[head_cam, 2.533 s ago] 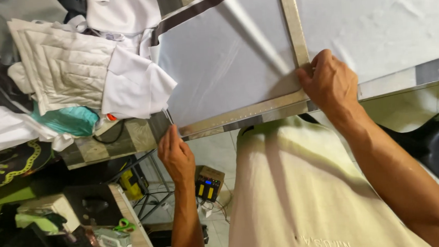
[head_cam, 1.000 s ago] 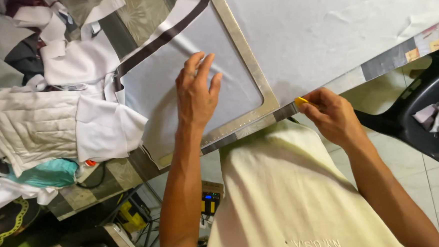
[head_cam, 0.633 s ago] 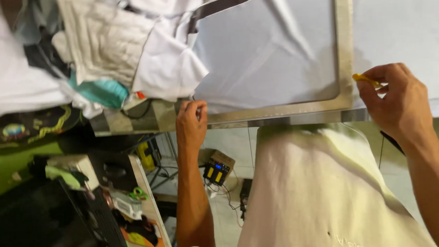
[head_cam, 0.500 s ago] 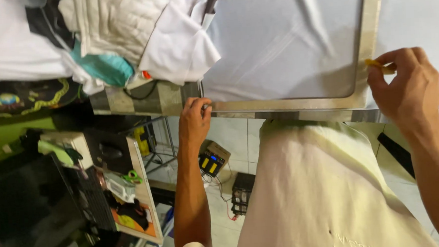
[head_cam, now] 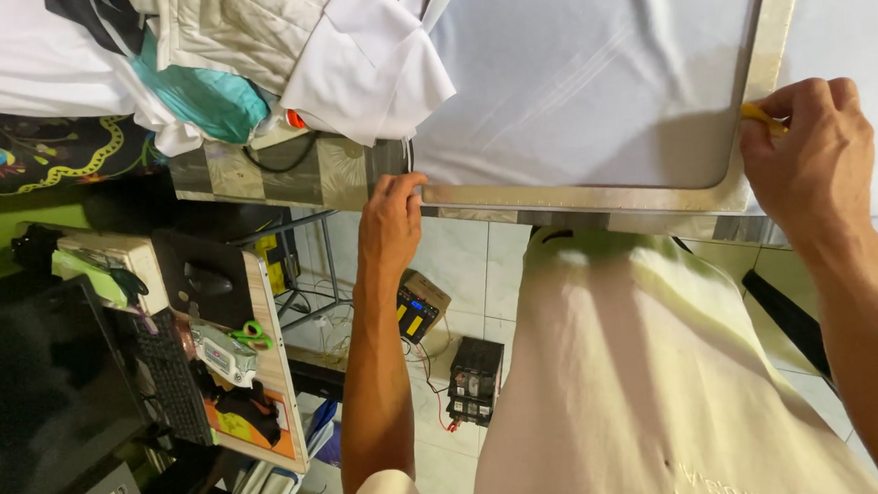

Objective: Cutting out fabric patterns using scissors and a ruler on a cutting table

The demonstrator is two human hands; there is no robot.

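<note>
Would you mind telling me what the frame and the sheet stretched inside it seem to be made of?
The frame looks like bare metal, perhaps aluminium: dull silver with a brushed sheen. The sheet looks like thin white fabric, going by its soft creases.

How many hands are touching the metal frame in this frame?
2. The left hand grips the near left corner of the metal frame; the right hand rests at its near right corner, holding a small yellow tool. No other hands show.

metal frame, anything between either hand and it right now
Nothing visible does. The left hand already grips the metal frame at its near left corner, and the right hand, pinching a small yellow tool, rests at the right corner.
</note>
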